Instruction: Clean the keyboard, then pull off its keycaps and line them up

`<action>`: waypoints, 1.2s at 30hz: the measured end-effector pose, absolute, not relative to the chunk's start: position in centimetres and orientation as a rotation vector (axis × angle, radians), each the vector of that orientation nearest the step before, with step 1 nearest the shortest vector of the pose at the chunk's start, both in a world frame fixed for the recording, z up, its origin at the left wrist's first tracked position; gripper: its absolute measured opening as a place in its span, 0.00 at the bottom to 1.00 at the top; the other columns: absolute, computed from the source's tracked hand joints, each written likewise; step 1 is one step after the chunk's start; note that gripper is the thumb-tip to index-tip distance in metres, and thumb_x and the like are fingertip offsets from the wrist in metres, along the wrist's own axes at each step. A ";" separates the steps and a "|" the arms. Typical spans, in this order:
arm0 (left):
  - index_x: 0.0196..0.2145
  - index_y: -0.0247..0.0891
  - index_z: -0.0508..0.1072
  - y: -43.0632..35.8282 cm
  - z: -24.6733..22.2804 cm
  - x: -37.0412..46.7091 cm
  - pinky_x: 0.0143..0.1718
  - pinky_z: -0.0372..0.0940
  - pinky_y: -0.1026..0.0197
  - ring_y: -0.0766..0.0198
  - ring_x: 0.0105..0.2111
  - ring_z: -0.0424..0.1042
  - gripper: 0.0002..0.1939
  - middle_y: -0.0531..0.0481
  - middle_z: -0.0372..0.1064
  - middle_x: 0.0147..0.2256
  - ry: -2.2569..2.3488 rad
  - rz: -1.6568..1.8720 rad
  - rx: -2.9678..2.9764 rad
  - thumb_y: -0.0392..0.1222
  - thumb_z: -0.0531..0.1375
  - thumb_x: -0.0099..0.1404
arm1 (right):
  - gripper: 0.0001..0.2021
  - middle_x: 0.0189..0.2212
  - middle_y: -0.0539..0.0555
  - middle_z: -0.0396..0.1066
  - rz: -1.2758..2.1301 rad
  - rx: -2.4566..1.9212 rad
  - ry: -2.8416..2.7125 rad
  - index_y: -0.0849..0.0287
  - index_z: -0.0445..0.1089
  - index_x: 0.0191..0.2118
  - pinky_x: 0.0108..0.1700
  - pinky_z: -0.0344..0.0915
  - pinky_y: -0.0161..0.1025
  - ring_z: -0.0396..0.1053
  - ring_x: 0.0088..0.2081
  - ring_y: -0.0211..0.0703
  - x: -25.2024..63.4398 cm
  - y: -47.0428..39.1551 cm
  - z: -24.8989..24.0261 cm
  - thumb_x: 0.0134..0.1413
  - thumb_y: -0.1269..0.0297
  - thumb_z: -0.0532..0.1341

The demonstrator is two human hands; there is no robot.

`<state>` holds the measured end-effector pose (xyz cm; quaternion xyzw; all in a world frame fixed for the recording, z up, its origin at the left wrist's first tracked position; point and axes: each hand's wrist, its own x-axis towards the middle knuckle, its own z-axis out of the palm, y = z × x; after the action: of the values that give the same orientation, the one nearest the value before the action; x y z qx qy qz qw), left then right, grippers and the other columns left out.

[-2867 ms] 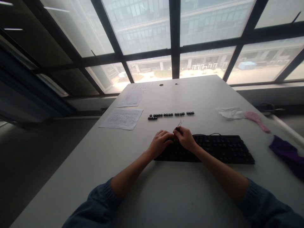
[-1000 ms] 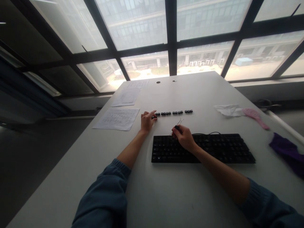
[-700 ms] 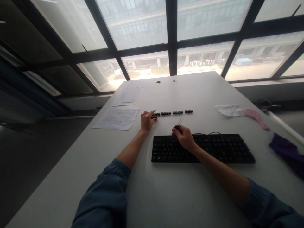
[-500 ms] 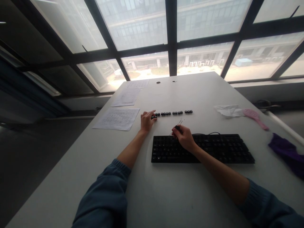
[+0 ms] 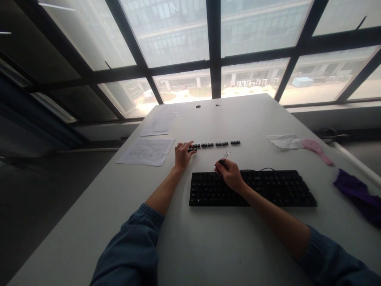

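- Head view: the left hand (image 5: 183, 155) has thumb and forefinger slightly parted around the left end of the black keycaps (image 5: 207, 145); whether it grips any, I cannot tell.
- The right hand (image 5: 230, 174) is closed on a wire tool (image 5: 222, 162) above the keyboard (image 5: 282, 186).
- White table (image 5: 208, 242), papers (image 5: 145, 151) at left, windows (image 5: 253, 28) beyond.
- Writing on the papers is too small to read.
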<state>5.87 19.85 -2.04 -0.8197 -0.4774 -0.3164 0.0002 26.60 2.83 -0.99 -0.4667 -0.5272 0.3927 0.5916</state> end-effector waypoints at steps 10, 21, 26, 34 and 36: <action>0.56 0.45 0.71 19.9 -2.3 6.3 0.49 0.57 0.49 0.52 0.45 0.68 0.26 0.47 0.78 0.41 -1.404 -0.934 -2.663 0.34 0.67 0.61 | 0.15 0.25 0.53 0.72 0.920 -1.086 -1.228 0.59 0.70 0.34 0.30 0.65 0.36 0.69 0.27 0.41 26.6 2.9 -1.2 0.59 0.50 0.61; 0.55 0.45 0.71 19.9 -2.2 6.1 0.51 0.58 0.50 0.53 0.45 0.69 0.23 0.48 0.77 0.41 -1.442 -1.043 -2.611 0.34 0.65 0.62 | 0.16 0.26 0.53 0.73 0.922 -1.077 -1.227 0.59 0.70 0.33 0.30 0.67 0.38 0.69 0.27 0.41 26.5 2.8 -0.9 0.59 0.48 0.61; 0.54 0.41 0.71 18.8 -0.9 4.9 0.50 0.61 0.53 0.56 0.43 0.69 0.17 0.48 0.76 0.41 -1.482 -1.326 -2.449 0.37 0.60 0.67 | 0.17 0.26 0.53 0.72 0.908 -1.050 -1.173 0.59 0.70 0.35 0.32 0.68 0.39 0.70 0.27 0.41 26.6 2.7 -0.4 0.58 0.48 0.62; 0.48 0.41 0.73 11.6 1.6 5.1 0.43 0.67 0.54 0.57 0.41 0.70 0.12 0.48 0.77 0.40 -1.563 -1.577 -2.428 0.37 0.55 0.69 | 0.12 0.28 0.53 0.74 0.823 -1.071 -1.334 0.59 0.72 0.37 0.38 0.69 0.41 0.72 0.32 0.44 27.8 1.9 -0.2 0.60 0.54 0.60; 0.45 0.43 0.75 8.9 1.9 6.1 0.44 0.67 0.52 0.57 0.39 0.71 0.10 0.49 0.77 0.38 -1.517 -1.460 -2.643 0.37 0.57 0.68 | 0.12 0.28 0.53 0.74 0.838 -1.078 -1.333 0.59 0.72 0.37 0.37 0.68 0.41 0.72 0.31 0.44 28.2 1.8 -0.4 0.60 0.54 0.60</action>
<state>6.14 8.94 1.89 -0.7766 -0.4459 -0.4290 -0.1185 28.21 1.78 -0.42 -0.4609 -0.5697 0.3581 0.5786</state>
